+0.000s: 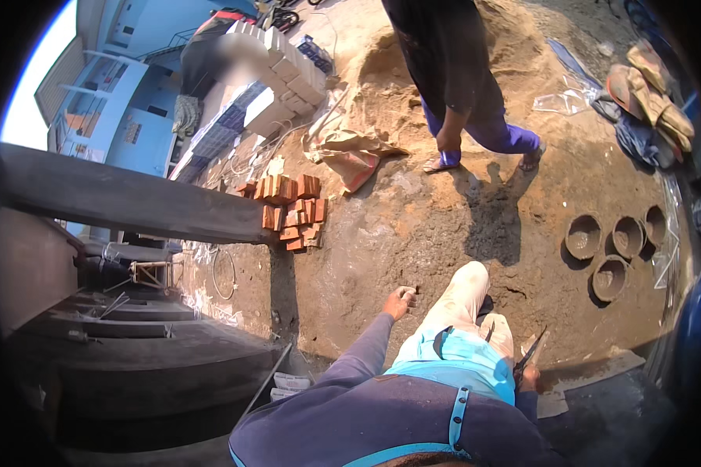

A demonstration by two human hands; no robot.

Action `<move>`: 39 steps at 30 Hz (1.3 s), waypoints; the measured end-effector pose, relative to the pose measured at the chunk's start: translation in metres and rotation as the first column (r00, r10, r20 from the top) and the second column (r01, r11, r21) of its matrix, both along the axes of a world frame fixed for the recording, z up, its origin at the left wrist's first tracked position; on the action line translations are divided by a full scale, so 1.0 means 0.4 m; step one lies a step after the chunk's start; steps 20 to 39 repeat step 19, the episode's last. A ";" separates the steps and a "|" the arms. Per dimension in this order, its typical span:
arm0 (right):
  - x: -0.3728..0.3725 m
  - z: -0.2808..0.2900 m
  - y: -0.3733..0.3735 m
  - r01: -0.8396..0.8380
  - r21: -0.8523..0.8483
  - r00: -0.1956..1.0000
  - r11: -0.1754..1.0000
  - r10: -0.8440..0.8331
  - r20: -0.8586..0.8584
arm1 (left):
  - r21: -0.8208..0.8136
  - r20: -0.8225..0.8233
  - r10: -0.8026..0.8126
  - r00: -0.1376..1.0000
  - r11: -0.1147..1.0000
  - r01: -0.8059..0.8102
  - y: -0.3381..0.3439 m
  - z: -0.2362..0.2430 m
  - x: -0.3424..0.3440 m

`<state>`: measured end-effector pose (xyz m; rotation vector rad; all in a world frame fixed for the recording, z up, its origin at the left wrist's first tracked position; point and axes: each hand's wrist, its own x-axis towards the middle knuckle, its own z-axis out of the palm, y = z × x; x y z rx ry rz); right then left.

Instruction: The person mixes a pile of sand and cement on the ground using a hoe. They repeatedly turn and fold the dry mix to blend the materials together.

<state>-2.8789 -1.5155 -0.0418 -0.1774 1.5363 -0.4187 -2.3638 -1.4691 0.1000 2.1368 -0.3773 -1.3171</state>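
My left hand (399,302) hangs beside my left leg, above the wet, muddy ground. Its fingers look loosely curled, and I see nothing in them. Low at my right side, my right hand (530,378) is closed around a dark, thin, pointed tool (532,349). The tool is seen nearly edge-on, so its exact kind is unclear. My light trousers (463,300) are dusty, and one leg is forward on the mud (366,265).
Another person (463,86) stands ahead beside a sand heap (382,70). Red bricks (294,214) are stacked by a dark pillar (140,194). Several round mortar pans (609,279) sit at right. A torn sack (352,156) lies ahead; pale blocks (288,74) are piled behind.
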 end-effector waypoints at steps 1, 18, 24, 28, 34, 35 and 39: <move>-0.024 -0.045 -0.002 0.019 0.088 0.999 0.996 -0.023 0.047 | 0.031 0.050 -0.088 0.995 0.996 0.086 0.027 -0.008 -0.013; -0.023 -0.164 -0.259 -0.348 0.633 0.919 0.691 0.385 0.085 | 0.229 -0.043 0.250 0.967 0.945 -0.234 0.494 -0.248 0.122; -0.057 -0.187 -0.287 -0.249 0.718 0.967 0.650 0.212 0.144 | 0.158 0.020 0.214 0.977 0.964 -0.214 0.480 -0.308 0.166; -0.057 -0.187 -0.287 -0.249 0.718 0.967 0.650 0.212 0.144 | 0.158 0.020 0.214 0.977 0.964 -0.214 0.480 -0.308 0.166; -0.057 -0.187 -0.287 -0.249 0.718 0.967 0.650 0.212 0.144 | 0.158 0.020 0.214 0.977 0.964 -0.214 0.480 -0.308 0.166; -0.057 -0.187 -0.287 -0.249 0.718 0.967 0.650 0.212 0.144 | 0.158 0.020 0.214 0.977 0.964 -0.214 0.480 -0.308 0.166; -0.057 -0.187 -0.287 -0.249 0.718 0.967 0.650 0.212 0.144 | 0.158 0.020 0.214 0.977 0.964 -0.214 0.480 -0.308 0.166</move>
